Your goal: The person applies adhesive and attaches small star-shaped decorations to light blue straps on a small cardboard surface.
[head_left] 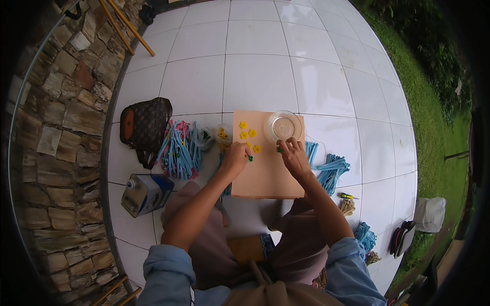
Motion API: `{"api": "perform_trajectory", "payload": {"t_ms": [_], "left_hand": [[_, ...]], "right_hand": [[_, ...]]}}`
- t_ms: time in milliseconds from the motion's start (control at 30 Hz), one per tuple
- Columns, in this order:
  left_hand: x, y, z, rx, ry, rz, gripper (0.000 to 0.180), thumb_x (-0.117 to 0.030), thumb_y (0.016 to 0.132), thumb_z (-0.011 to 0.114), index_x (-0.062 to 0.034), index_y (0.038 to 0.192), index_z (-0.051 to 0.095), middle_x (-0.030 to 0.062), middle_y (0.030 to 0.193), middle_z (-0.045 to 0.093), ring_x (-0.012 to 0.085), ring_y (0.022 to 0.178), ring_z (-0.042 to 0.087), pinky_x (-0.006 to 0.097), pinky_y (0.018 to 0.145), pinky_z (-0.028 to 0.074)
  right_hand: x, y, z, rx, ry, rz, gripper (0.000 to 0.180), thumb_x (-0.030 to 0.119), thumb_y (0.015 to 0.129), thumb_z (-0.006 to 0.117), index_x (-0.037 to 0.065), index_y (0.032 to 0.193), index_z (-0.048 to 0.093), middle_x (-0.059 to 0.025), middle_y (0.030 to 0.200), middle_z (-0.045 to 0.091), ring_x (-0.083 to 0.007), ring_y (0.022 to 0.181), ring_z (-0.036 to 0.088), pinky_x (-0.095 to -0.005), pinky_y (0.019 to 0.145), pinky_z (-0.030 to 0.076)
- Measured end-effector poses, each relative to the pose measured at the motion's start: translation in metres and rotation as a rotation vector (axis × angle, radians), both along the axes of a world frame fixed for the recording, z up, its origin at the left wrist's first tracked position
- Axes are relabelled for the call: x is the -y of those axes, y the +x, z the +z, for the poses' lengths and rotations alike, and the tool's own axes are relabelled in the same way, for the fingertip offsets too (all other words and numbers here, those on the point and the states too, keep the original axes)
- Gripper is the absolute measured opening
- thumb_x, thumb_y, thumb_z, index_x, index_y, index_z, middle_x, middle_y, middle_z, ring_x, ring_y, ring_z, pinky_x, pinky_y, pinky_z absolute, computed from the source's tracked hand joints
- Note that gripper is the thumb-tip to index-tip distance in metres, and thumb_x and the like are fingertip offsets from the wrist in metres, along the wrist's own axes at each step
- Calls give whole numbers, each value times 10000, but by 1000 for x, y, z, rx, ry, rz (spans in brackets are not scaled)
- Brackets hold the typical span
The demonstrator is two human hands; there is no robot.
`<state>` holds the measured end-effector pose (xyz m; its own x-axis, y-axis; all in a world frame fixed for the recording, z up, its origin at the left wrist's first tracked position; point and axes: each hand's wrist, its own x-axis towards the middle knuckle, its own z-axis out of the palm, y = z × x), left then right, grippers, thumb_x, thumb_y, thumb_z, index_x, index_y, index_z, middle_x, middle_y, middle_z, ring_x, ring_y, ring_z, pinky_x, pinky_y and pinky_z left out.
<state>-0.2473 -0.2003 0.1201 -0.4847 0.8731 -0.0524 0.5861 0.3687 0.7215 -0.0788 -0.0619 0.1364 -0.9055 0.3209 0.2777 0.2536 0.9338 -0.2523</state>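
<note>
My left hand (237,157) is closed over the left side of a tan board (268,176), with a small green flower-shaped piece (250,159) at its fingertips. Across the board, my right hand (294,154) pinches another small green piece (279,150), just below a clear glass dish (284,125). The dish sits at the board's far right corner, partly past its edge. Several yellow flower-shaped pieces (252,133) lie on the board's far left part, the nearest ones close to my left fingers. Part of each green piece is hidden by fingers.
Left of the board lie a clear bag with yellow pieces (223,133), a bundle of blue and pink strips (180,150), a brown patterned bag (145,125) and a metal can (147,193). To the right are blue strip bundles (332,171) and a screwdriver (347,196). A stone wall (64,163) bounds the left.
</note>
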Motion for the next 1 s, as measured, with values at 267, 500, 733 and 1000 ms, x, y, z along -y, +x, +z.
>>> {"api": "perform_trajectory", "payload": {"t_ms": [267,500,733,1000], "left_hand": [[-6,0,1,-156,-110,56,121,-42,685,634,-6,747,536,128,692,613,273,663,613,348,596,479],[-21,-3,40,-13,5,89,136,-141,757,624,-19,762,564,120,700,624,232,658,628,328,594,484],[-44,14,51,761,-114,106,248,-205,852,570,31,908,621,104,786,650,154,708,647,252,649,537],[-56,-2,41,932,184,289,175,-74,818,611,63,924,588,120,817,626,163,715,629,254,651,551]], "right_hand": [[3,6,-9,50,210,48,385,39,719,530,40,1097,460,-72,900,546,-212,933,498,-317,788,419],[7,2,-11,28,65,9,413,-12,693,535,31,1093,442,-73,862,520,-223,888,508,-296,730,474],[25,-20,19,-341,-372,-99,330,-83,737,560,-7,1029,426,-127,897,548,-264,795,577,-331,684,491],[-5,-24,31,-361,-417,-242,443,35,711,656,52,1104,451,-155,1151,446,-301,1028,467,-387,841,419]]}}
